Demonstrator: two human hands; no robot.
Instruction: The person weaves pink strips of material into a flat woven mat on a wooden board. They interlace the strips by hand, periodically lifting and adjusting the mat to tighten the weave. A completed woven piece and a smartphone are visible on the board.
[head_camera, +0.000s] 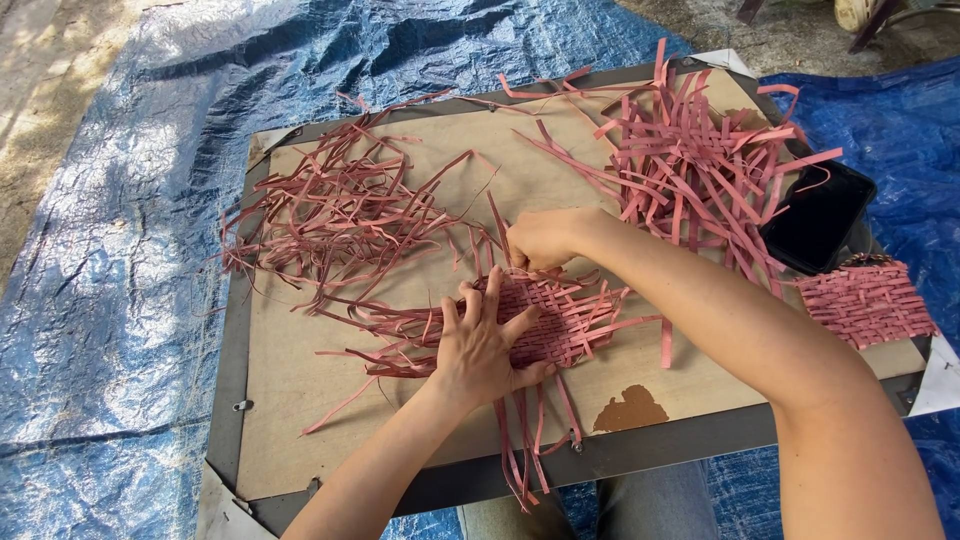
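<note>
Brown board (330, 400), 2 hands (510, 300), 2 woven mats (868, 300)

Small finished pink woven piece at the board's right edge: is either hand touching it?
No. The small finished pink woven piece lies apart.

Single head-worn view; looks steeply down and forward over the person's lap onto a brown board (330, 400); close range, both forearms enter from the bottom edge; blue tarpaulin (120, 250) fills the margins; no second view.

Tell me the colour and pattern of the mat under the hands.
The mat is dusty pink, woven in a checker pattern; head view.
</note>
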